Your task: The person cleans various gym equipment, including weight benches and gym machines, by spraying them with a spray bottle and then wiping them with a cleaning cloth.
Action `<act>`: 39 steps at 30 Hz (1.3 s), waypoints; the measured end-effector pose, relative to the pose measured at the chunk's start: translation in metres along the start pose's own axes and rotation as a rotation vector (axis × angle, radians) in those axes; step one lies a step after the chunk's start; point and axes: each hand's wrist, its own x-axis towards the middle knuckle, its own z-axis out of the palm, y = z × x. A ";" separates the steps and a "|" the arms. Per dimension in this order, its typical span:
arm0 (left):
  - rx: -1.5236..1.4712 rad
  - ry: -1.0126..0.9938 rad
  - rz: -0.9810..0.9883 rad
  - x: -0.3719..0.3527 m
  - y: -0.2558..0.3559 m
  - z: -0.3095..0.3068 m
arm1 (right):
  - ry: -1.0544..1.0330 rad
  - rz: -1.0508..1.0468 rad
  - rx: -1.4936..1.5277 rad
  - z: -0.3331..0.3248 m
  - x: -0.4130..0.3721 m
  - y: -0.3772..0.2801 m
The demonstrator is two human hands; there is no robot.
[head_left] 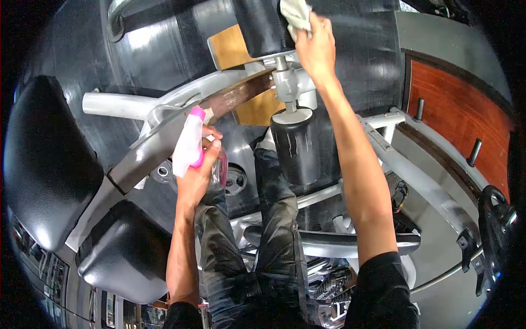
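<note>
My left hand (200, 167) is wrapped round a spray bottle (190, 140) with a white and pink trigger head and a clear pinkish body. The bottle is in front of the machine's dark brown beam (233, 98). Farther out, my right hand (319, 49) grips a pale crumpled cloth (296, 13) at the right side of the upper black roller pad (262, 27). Below it, a second black roller pad (296, 145) with whitish streaks hangs from the same silver bracket (287, 85). My fingertips are partly hidden by the cloth.
Two black padded seat cushions (52, 164) (125, 252) are on the left. A silver tube frame with pegs (433, 181) curves along the right, beside a reddish wooden panel (460, 120). A padded bar (334, 244) crosses near my legs. Dark flooring (361, 66) lies beyond.
</note>
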 end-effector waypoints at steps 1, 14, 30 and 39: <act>-0.033 0.001 -0.015 -0.001 0.001 0.001 | 0.004 0.005 0.000 -0.008 -0.013 -0.001; 0.022 -0.054 -0.042 -0.003 -0.005 0.004 | -0.416 -0.085 -0.081 -0.062 -0.087 0.030; 0.263 -0.207 0.059 -0.029 -0.040 0.019 | -0.403 0.072 -0.105 -0.079 -0.152 -0.011; 0.124 -0.282 0.030 -0.069 0.016 0.039 | -0.263 0.363 -0.173 -0.091 -0.253 -0.026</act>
